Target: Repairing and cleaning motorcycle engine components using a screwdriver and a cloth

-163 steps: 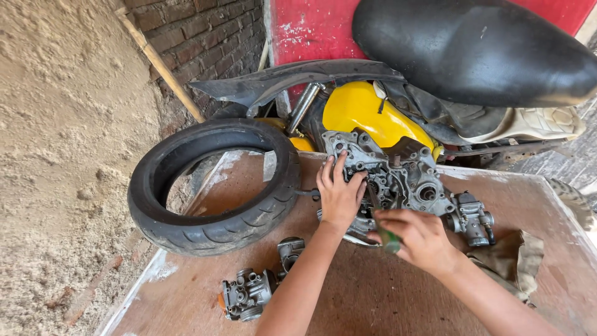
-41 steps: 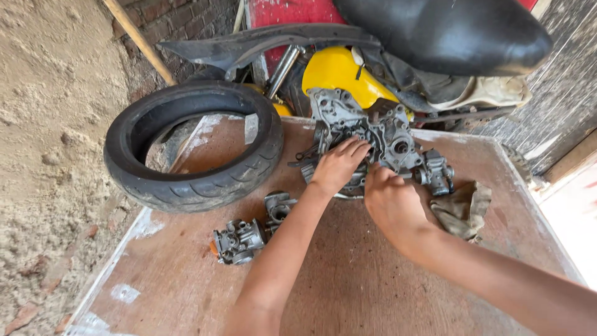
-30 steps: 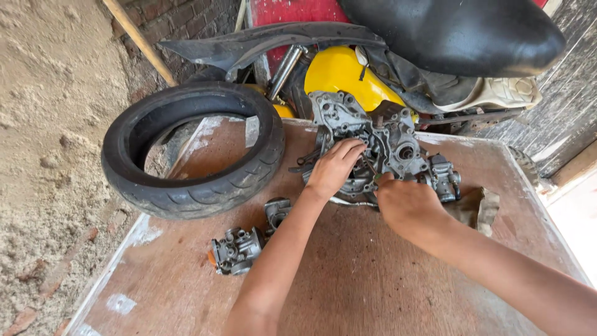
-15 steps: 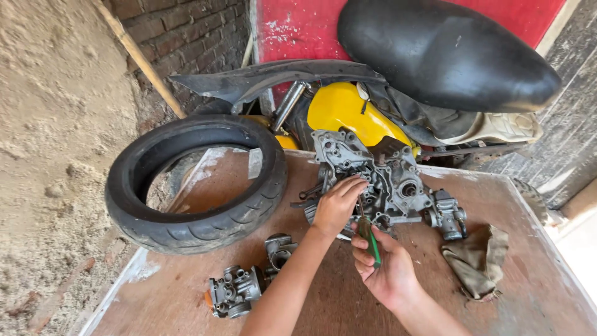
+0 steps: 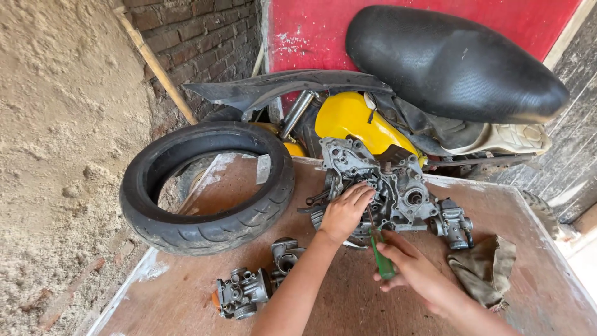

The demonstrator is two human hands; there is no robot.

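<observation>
Entry, engine case on the counter (image 5: 186, 205): I have the left hand (image 5: 341, 214) laid on the front of the grey engine case (image 5: 379, 186), fingers spread over the casting, so that grip is resting and steadying, not clamped around anything; the right hand (image 5: 413, 274) has its grip clamped on a green-handled screwdriver (image 5: 380, 252), whose shaft runs up toward the case just beside the left fingertips. The engine case stands at the far middle of the counter, right of the tyre (image 5: 208, 186) and in front of the yellow body panel (image 5: 354, 121). To do this step well, I judge I should keep the left palm pressing the case down so it cannot rock, seat the blade square in the fastener before turning, and keep the shaft in line with the screw so it does not slip toward the left fingers. Count: one engine case; one screwdriver; one tyre, lying flat at the left end of the counter; two loose carburettors (image 5: 242, 292) at the near left, close together; one further small carburettor-like unit (image 5: 454, 221) touching the right side of the case; one rag (image 5: 488, 267) at the right; one black seat (image 5: 451, 62) behind; one wooden stick (image 5: 155, 62) leaning on the brick wall (image 5: 205, 37)
</observation>
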